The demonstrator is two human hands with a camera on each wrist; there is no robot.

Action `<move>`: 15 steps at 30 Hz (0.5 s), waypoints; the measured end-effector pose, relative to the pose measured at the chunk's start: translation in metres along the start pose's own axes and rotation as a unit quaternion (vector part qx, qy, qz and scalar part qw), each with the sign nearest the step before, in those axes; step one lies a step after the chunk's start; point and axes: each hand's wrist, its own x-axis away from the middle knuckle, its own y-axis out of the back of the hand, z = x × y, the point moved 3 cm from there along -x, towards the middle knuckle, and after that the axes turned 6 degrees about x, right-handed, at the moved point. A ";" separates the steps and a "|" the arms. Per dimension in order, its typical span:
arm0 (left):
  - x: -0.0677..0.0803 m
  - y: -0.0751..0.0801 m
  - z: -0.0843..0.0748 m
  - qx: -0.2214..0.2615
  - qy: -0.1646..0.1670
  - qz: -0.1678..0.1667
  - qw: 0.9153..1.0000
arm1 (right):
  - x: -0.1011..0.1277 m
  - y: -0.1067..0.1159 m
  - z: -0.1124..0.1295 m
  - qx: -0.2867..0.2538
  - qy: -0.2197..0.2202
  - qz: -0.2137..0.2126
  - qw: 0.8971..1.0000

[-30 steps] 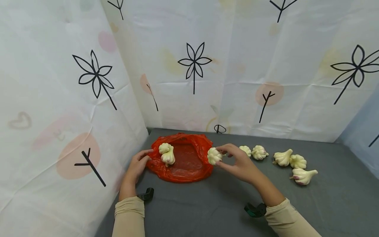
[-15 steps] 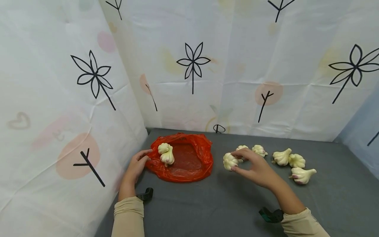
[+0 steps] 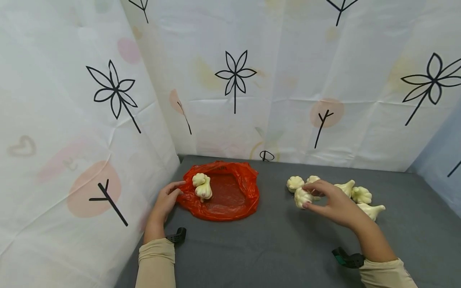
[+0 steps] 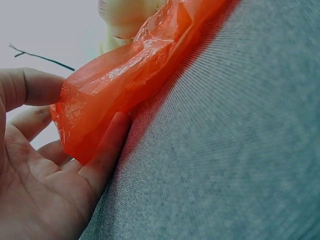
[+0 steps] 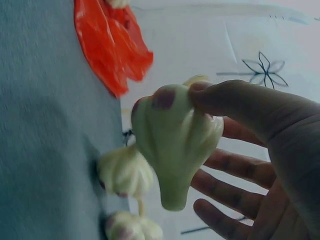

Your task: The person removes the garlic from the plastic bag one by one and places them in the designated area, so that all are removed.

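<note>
My right hand [image 3: 335, 204] pinches a garlic bulb [image 5: 172, 142] between thumb and fingers, raised over the grey table. Just behind it are two more bulbs; the left one [image 3: 295, 183] shows whole, while the other [image 3: 312, 179] is partly covered by my fingers. At the left, my left hand [image 3: 168, 202] holds the edge of a red plastic bag [image 3: 219, 216], its film between thumb and fingers in the left wrist view. The bag lies with its mouth spread wide. Two bulbs, one of them pale and long-necked [image 3: 204, 190], sit in its left side.
Right of my right hand lies a group of three garlic bulbs, including one at the front [image 3: 372, 210] partly behind my wrist. A printed white cloth [image 3: 288, 120] hangs behind the grey table [image 3: 252, 248], and another side of it runs along the left.
My right hand has moved right with the garlic bulb, from the bag's right rim to beside the two loose bulbs. My left hand and the bag have stayed in place.
</note>
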 end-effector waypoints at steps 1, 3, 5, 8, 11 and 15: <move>0.000 0.000 -0.001 0.001 0.003 0.002 1.000 | 0.001 0.002 -0.003 0.004 -0.003 0.000 1.000; 0.001 -0.001 -0.004 0.005 0.007 0.006 1.000 | 0.004 0.005 -0.009 0.011 -0.012 -0.002 1.000; 0.004 -0.002 -0.010 0.009 0.009 0.010 1.000 | 0.006 0.008 -0.015 0.016 -0.022 -0.001 1.000; 0.010 -0.004 -0.021 0.011 0.010 0.017 1.000 | 0.010 0.012 -0.022 0.015 -0.045 0.005 0.999; 0.016 -0.005 -0.028 0.005 0.011 0.020 1.000 | 0.014 0.015 -0.029 0.015 -0.067 0.013 0.998; 0.020 -0.005 -0.032 0.004 0.012 0.016 1.000 | 0.018 0.018 -0.038 0.023 -0.087 0.018 0.996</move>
